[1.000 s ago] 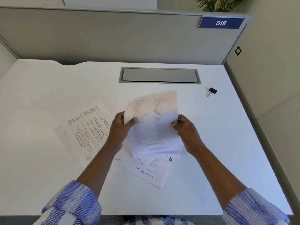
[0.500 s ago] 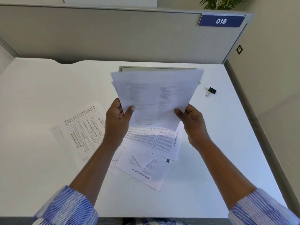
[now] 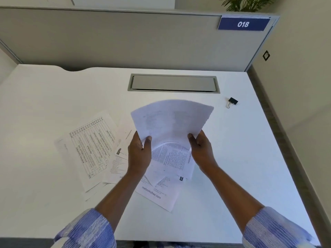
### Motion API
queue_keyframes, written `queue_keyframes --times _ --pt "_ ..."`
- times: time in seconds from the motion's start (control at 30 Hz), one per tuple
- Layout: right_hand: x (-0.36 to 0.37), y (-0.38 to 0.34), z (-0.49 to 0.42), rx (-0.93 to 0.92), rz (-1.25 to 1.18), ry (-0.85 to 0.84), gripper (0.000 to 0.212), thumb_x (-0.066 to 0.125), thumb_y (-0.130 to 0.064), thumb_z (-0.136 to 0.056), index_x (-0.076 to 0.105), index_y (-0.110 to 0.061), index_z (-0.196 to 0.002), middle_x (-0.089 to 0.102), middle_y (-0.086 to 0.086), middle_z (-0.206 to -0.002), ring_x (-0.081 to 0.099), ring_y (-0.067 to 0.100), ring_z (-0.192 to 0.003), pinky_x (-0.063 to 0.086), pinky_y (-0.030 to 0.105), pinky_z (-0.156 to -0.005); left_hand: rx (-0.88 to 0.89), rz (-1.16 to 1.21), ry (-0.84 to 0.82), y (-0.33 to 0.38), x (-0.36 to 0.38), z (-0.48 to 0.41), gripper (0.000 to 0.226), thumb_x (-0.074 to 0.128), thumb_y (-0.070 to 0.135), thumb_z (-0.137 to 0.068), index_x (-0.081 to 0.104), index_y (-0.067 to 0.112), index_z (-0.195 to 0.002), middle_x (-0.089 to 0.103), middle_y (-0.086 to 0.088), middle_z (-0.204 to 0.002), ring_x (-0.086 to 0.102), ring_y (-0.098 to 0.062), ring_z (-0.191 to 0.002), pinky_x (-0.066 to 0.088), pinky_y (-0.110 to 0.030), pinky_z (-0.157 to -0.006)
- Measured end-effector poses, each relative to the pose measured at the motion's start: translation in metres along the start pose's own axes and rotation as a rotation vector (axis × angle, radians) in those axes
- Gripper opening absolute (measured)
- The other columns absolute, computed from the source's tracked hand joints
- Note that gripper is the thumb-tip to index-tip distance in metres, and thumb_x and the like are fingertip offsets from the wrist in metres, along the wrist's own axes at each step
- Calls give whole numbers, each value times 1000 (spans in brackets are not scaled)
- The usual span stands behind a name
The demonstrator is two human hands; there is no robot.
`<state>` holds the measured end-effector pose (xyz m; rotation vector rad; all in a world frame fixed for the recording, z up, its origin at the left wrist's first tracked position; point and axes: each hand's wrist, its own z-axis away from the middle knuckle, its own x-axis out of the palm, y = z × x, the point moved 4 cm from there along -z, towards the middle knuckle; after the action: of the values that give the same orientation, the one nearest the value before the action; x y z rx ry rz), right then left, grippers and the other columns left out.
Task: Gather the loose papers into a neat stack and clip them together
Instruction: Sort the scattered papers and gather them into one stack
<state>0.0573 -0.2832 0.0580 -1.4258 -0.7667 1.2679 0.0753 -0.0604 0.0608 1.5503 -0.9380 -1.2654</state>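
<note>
I hold a small bundle of white printed sheets (image 3: 172, 119) above the desk, blurred and bowed upward. My left hand (image 3: 139, 153) pinches its lower left corner and my right hand (image 3: 201, 149) grips its lower right corner. Beneath my hands lie more loose papers (image 3: 166, 176), overlapping at odd angles, one printed with a web address. A sheet with a table (image 3: 89, 145) lies to the left, partly on top of others. A black binder clip (image 3: 232, 102) sits on the desk at the far right, apart from everything.
The white desk (image 3: 44, 97) has a grey cable hatch (image 3: 173, 83) at the back centre. A grey partition with a blue "018" sign (image 3: 243, 24) closes the back. The desk's right edge (image 3: 279, 149) runs beside a wall.
The held sheets were lifted off the pile and raised high, then came back down lower and closer to the desk. Papers under them became uncovered.
</note>
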Motion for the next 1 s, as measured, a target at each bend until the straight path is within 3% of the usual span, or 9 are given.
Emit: queue_keyframes --times 0.1,0.17,0.23,0.33,0.5,0.63,0.7,0.8,1.0 --pt "-16 -2 -9 -29 65 79 14 53 -21 -103 64 -17 -111 73 -5 -96 63 12 -84 47 25 -71 -17 2 -1 4 5 2 27 61 15 -98 63 16 -125 73 6 -111 67 -1 -103 53 -24 -91" --pt "-34 -2 -18 -55 105 158 11 55 -25 -101 59 -17 -95 68 -1 -80 55 14 -69 42 32 -65 -38 25 -46 10 14 1 14 62 15 -96 64 17 -110 74 4 -98 69 -11 -92 54 -31 -83" --pt "-60 7 -27 -28 120 243 10 55 -28 -99 60 -20 -97 71 0 -84 59 17 -72 47 34 -67 -64 16 -95 13 27 2 11 64 16 -94 62 19 -105 74 3 -90 69 -16 -84 53 -33 -78" --pt "-100 37 -36 109 221 302 15 54 -25 -99 64 -19 -109 73 3 -98 67 26 -89 53 40 -80 -75 -97 -167 9 47 10 19 69 18 -90 64 20 -108 73 8 -88 68 -6 -84 55 -29 -81" --pt "-146 100 -28 375 406 291 24 55 -21 -99 65 -10 -118 72 13 -116 65 35 -104 49 36 -86 52 -547 -412 -22 81 40 52 72 40 -86 55 16 -129 58 -5 -127 56 -25 -118 47 -39 -99" --pt "-170 124 -19 458 490 322 20 53 -18 -98 66 -8 -111 72 15 -112 63 36 -101 49 37 -85 69 -858 -550 -44 96 60 101 61 71 -79 25 15 -155 16 -17 -165 17 -35 -152 22 -46 -122" --pt "-178 125 -19 450 556 353 21 54 -17 -98 67 -7 -112 71 17 -112 63 38 -100 49 37 -83 63 -935 -593 -53 99 68 122 54 83 -73 6 14 -161 -9 -20 -168 -5 -37 -156 6 -49 -125" --pt "-185 123 -19 451 612 399 31 59 -17 -96 64 -9 -125 66 20 -124 63 41 -110 51 44 -91 64 -976 -604 -63 102 75 139 42 96 -61 -10 13 -160 -27 -21 -164 -21 -40 -153 -5 -52 -124" --pt "-163 101 -11 229 801 436 49 71 -28 -91 57 -10 -135 55 23 -133 55 44 -117 47 52 -96 87 -945 -565 -68 102 79 134 32 95 -62 -5 13 -161 -22 -21 -165 -16 -39 -154 -3 -52 -125"
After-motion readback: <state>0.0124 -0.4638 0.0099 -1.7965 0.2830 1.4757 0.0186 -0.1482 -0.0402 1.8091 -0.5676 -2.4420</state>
